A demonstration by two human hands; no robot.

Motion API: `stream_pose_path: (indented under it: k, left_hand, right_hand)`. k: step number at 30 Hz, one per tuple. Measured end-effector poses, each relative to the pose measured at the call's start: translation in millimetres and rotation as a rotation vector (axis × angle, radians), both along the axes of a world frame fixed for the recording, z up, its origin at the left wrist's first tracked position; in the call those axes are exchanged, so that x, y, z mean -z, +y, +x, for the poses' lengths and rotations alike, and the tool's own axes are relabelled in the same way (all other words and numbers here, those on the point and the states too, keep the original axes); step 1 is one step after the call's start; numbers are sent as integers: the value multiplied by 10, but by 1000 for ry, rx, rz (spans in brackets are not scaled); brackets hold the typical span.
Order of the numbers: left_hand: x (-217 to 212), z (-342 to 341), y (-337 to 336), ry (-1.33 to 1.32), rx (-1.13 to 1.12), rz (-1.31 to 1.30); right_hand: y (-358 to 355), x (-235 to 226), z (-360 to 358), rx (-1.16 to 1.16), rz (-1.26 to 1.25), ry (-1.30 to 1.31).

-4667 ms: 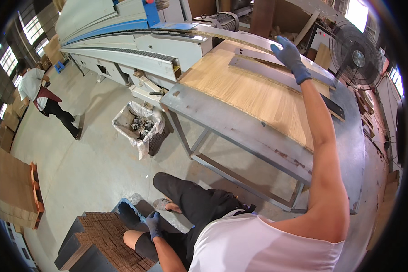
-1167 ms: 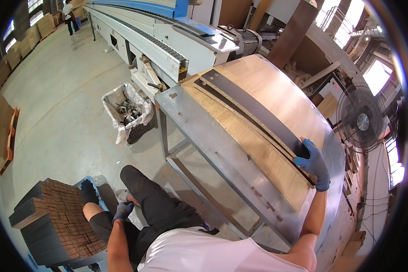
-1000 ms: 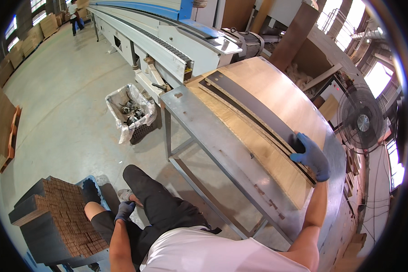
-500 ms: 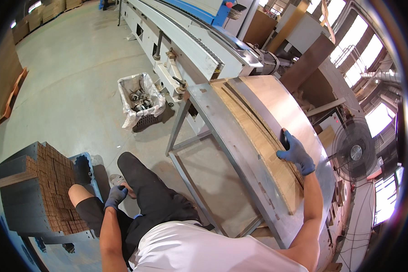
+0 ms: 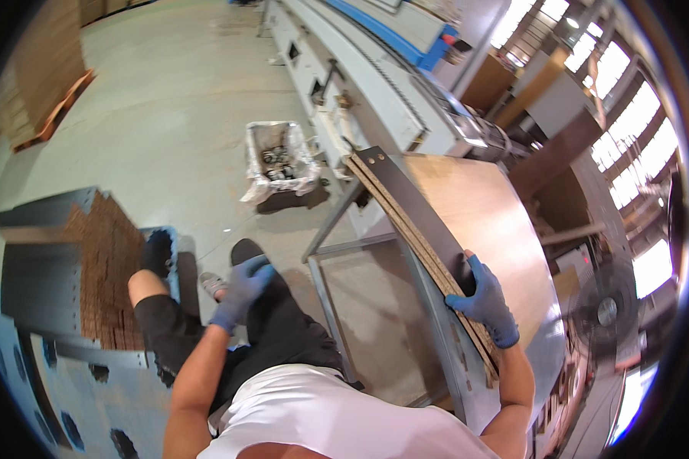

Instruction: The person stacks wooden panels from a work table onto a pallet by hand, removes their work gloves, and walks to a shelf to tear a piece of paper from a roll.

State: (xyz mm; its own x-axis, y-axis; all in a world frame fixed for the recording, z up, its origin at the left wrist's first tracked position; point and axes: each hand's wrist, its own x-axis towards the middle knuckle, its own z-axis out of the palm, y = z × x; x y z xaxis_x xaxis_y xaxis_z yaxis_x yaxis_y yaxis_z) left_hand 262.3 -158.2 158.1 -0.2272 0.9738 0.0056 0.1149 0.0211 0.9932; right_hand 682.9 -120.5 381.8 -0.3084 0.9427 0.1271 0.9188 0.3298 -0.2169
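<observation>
My right hand (image 5: 484, 302), in a blue-grey glove, grips a pair of stacked dark boards (image 5: 417, 210), thumb at the cut edge and fingers over the top face. The boards are long and narrow with raw particleboard edges; small holes show near the far end of the upper one. They lie along the near left edge of a metal-framed table (image 5: 430, 294), their far end at its corner. My left hand (image 5: 241, 292), gloved likewise and slightly blurred, hovers over my thigh with fingers apart and nothing in it.
At left a tall stack of dark boards (image 5: 107, 268) stands on a blue plastic pallet (image 5: 76, 375). A lined basket with scraps (image 5: 283, 164) sits on the floor ahead. Beyond the table runs a long white machine (image 5: 375, 99). A fan (image 5: 606, 310) stands at right.
My right hand has drawn the boards left across the table to its near edge. My left hand has risen from beside my knee toward the right. The view has shifted left.
</observation>
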Motion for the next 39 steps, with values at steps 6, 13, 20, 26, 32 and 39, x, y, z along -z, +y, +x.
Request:
stream_pose_path:
  k: [6, 13, 20, 26, 32, 39]
  left_hand:
    - [-789, 1031, 23, -1124, 537, -100]
    - [-1050, 501, -244, -1425, 41, 248]
    - [-864, -376, -657, -1051, -546, 404]
    - [-683, -1167, -1119, -1222, -668, 510]
    - [-741, -1834, -1415, -1101, -893, 436]
    - [-317, -2684, -1349, -1027, -1150, 304]
  right_hand:
    - [114, -73, -1005, -344, -132, -7]
    - [402, -36, -2282, -911, 65, -126]
    - [339, -19, -3452, -1253, -37, -32]
    - [714, -34, -3793, -997, -875, -224]
    - [1168, 651, -3582, -740, -1371, 104]
    - [852, 1185, -4343, -713, -1366, 295]
